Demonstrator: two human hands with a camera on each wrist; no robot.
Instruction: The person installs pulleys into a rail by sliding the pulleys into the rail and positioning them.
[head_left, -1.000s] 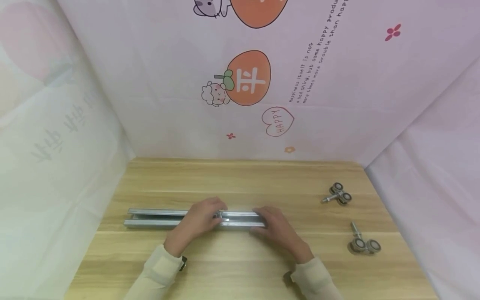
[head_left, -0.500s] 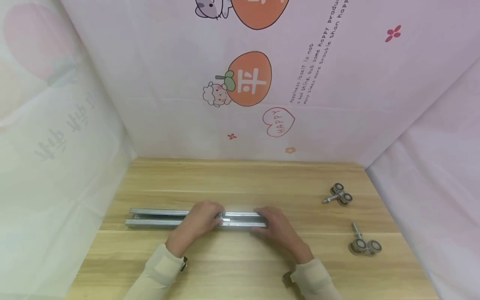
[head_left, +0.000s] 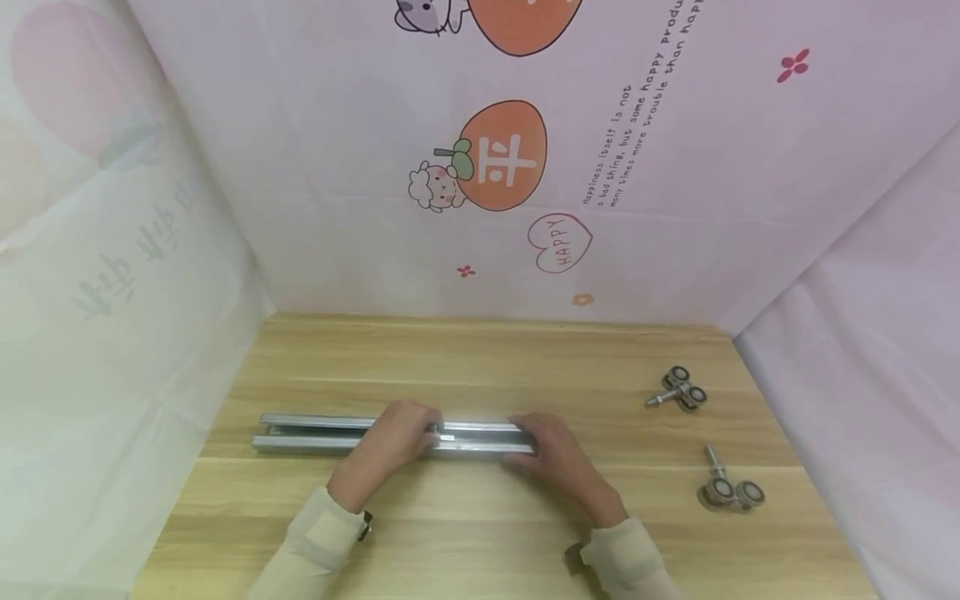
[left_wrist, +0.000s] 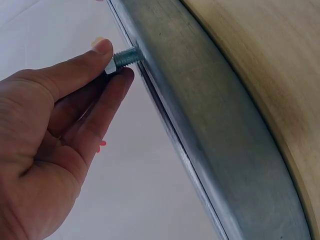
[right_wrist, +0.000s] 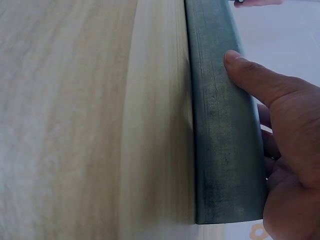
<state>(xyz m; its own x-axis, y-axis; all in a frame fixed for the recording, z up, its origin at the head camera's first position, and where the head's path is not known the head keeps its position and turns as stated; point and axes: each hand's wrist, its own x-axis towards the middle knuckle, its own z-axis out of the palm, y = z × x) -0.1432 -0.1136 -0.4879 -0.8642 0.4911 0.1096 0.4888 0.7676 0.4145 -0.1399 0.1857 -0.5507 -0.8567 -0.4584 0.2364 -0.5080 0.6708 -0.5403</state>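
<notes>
A silver metal track [head_left: 480, 438] with a slot along its top lies crosswise on the wooden table. My left hand [head_left: 396, 435] is over its middle; thumb and fingers pinch the hex end of a threaded bolt [left_wrist: 126, 57] that sticks up out of the slot. Whatever the bolt joins to inside the track is hidden. At the track's right end, my right hand [head_left: 558, 457] grips it across both sides. In the right wrist view the thumb [right_wrist: 250, 75] presses on the near side wall, with the other fingers behind.
Two twin-wheeled roller hangers with bolts lie at the right of the table: one roller hanger [head_left: 679, 389] further back, the other roller hanger [head_left: 731, 493] nearer. Printed cloth [head_left: 337, 208] walls in the back and both sides of the table.
My left hand has slid a short way left along the track with the bolt. The right hand keeps its grip at the track's end, and the roller hangers have stayed put.
</notes>
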